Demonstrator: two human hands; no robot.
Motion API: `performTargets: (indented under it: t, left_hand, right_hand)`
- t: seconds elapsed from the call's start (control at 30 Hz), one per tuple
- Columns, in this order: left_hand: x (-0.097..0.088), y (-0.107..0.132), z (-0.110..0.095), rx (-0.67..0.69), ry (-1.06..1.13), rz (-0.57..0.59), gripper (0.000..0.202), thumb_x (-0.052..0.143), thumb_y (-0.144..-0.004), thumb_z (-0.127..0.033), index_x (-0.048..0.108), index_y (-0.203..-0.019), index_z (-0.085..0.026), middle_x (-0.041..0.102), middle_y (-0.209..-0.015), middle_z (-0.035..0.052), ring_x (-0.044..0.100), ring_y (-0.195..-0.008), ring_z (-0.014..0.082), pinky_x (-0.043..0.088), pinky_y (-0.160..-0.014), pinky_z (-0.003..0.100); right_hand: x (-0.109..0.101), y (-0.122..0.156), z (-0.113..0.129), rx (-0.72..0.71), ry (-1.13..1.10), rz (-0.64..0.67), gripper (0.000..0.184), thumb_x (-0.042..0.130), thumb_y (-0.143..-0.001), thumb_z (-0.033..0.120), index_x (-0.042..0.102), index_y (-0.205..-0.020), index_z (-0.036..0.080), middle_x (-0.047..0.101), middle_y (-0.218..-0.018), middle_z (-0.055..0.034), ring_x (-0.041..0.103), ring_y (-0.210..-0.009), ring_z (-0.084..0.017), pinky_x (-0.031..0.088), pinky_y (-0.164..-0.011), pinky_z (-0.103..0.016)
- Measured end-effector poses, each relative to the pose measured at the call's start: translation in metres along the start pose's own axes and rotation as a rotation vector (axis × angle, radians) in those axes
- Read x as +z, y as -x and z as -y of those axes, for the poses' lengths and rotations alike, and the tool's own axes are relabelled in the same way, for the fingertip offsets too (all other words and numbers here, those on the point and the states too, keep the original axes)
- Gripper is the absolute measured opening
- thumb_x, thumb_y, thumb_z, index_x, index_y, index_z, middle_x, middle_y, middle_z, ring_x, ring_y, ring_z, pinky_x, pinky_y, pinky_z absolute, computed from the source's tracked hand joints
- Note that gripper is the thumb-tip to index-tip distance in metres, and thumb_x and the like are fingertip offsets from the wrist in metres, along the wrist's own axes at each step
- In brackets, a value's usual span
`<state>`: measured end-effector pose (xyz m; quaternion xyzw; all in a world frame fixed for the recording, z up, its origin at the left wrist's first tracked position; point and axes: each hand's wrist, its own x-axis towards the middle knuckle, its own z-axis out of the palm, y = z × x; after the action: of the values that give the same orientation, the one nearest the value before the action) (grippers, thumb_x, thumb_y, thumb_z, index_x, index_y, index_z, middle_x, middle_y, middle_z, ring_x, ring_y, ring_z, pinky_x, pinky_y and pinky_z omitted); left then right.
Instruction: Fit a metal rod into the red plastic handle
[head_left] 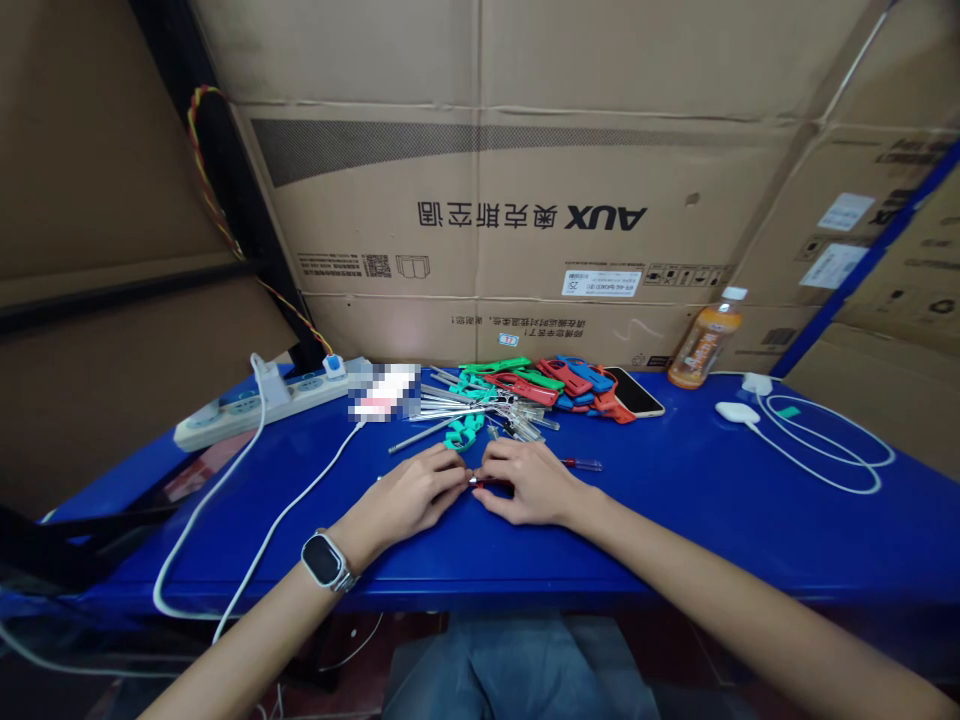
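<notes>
My left hand (420, 490), with a watch (324, 560) on its wrist, rests low over the blue table, its fingers curled together. Facing it, my right hand (529, 480) is also closed, thumb and fingers pinched. Where the fingertips meet, a small red and metallic piece (474, 482) shows; most of it is hidden. A slim tool with a clear purplish handle (586, 464) lies just beyond my right hand. Behind both hands is a pile of thin metal rods (450, 405), clear-handled pieces (525, 425) and a teal coiled strip (465, 430).
Red plastic pieces (525, 388), with green and blue ones, lie by a phone (637, 392). An orange drink bottle (705, 340) stands right. A white charger cable (825, 440) is coiled there. The power strip (262, 405) and cables are left; cardboard (450, 150) walls the back.
</notes>
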<state>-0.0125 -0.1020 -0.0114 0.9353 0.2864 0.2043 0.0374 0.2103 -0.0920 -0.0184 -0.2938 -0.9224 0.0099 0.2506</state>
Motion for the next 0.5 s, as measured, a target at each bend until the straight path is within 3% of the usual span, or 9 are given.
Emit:
performTargets:
  t: [0.23,0.5]
  left_hand:
    - [0.0043,0.0046,0.0022,-0.078,0.168,-0.034,0.024,0.043,-0.099,-0.021,0.066,-0.096,-0.019,0.064,-0.099,0.0066,0.06,-0.094,0.0172,0.051,-0.084,0.03]
    - [0.0022,0.003,0.0011,-0.024,0.017,0.007,0.026,0.04,-0.099,-0.017,0.066,-0.097,-0.018,0.063,-0.1,0.0074,0.06,-0.093,0.0173,0.051,-0.081,0.029]
  right_hand:
    - [0.0025,0.0009,-0.0021,0.029,-0.021,0.005,0.016,0.066,-0.084,0.035,0.069,-0.085,0.019,0.067,-0.083,-0.0029,0.059,-0.076,-0.016,0.035,-0.058,-0.027]
    - [0.0011,0.0,-0.0015,0.033,-0.03,0.013,0.015,0.066,-0.085,0.033,0.069,-0.086,0.019,0.065,-0.084,-0.0029,0.059,-0.075,-0.015,0.035,-0.059,-0.026]
